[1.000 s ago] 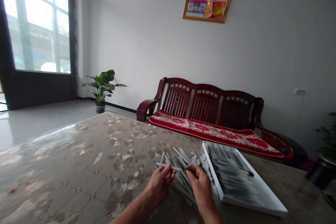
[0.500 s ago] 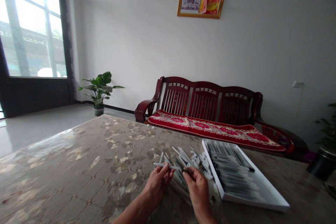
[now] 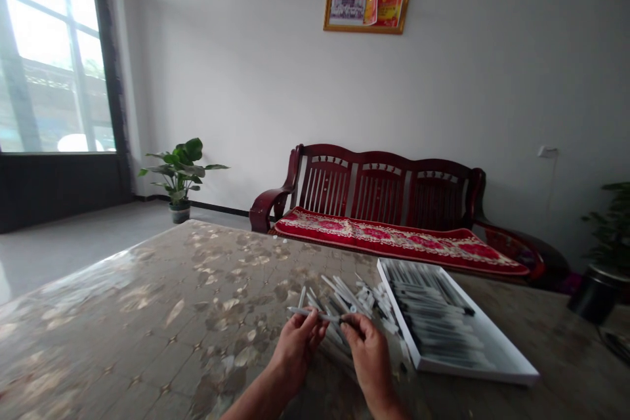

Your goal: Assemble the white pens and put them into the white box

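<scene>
My left hand [image 3: 296,344] is closed around a slim pale grey pen [image 3: 331,318], which lies nearly level across its fingers with the tip pointing left. At the pen's other end there is a dark part, and my right hand [image 3: 368,344] pinches there with thumb and forefinger. Whether that dark part is a separate cap or plug, I cannot tell. Just beyond both hands lies a loose pile of white and grey pen parts [image 3: 361,300] on the table. To the right of my right hand is a shallow white box [image 3: 509,348] holding rows of pens [image 3: 438,321] with dark ends.
A patterned cover lies over the table [image 3: 147,315]. Behind it stands a dark red wooden bench [image 3: 381,187] with a red floral mat [image 3: 403,241]. A potted plant [image 3: 181,174] is at the left, and a dark pot [image 3: 593,292] with another plant at the right.
My right hand has come slightly nearer to the left, its fingers now at the pen's end. The whole view has turned a little to the right. Box and pile look the same.
</scene>
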`<state>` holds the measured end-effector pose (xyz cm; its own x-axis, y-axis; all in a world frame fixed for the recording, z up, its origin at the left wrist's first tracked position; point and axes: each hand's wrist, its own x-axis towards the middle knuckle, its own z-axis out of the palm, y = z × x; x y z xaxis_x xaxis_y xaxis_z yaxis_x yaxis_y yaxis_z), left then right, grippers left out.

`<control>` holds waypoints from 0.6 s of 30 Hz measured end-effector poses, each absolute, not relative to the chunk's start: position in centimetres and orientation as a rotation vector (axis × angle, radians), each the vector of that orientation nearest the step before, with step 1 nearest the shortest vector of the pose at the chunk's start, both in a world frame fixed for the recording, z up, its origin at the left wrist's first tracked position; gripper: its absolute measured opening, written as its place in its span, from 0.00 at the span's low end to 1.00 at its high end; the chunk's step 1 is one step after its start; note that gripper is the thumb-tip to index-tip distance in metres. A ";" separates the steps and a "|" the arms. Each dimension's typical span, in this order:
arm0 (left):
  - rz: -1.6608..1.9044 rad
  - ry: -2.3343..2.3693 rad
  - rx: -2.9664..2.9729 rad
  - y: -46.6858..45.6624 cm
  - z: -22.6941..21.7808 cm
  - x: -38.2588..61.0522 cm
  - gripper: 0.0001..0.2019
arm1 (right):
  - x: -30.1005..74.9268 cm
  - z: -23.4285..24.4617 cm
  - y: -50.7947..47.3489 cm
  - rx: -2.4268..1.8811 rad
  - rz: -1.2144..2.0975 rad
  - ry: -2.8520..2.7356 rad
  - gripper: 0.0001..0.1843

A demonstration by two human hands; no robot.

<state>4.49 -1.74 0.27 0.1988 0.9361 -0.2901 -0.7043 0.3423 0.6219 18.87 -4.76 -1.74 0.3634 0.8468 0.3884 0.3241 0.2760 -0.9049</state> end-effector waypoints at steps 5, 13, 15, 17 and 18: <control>1.242 0.695 0.443 -2.0 0.0 4.5 0.08 | 19.2 -1.7 -5.2 -1.388 0.288 -1.349 0.20; 1.265 0.670 0.498 -2.4 -0.4 4.7 0.13 | 18.7 -1.4 -5.5 -1.489 0.069 -1.473 0.28; 1.259 0.682 0.492 -2.4 -0.4 4.7 0.12 | 18.7 -1.3 -5.6 -1.517 0.122 -1.474 0.29; 1.255 0.694 0.479 -2.3 -0.5 4.8 0.11 | 18.8 -1.0 -5.8 -1.517 0.188 -1.470 0.29; 1.254 0.696 0.476 -2.3 -0.5 4.8 0.11 | 18.9 -0.8 -6.0 -1.505 0.215 -1.470 0.28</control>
<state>4.75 -2.31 -0.47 0.1530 0.9648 -0.2141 -0.6917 0.2592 0.6741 18.86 -5.97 -0.78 0.2510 0.8379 0.4847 0.6639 0.2154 -0.7161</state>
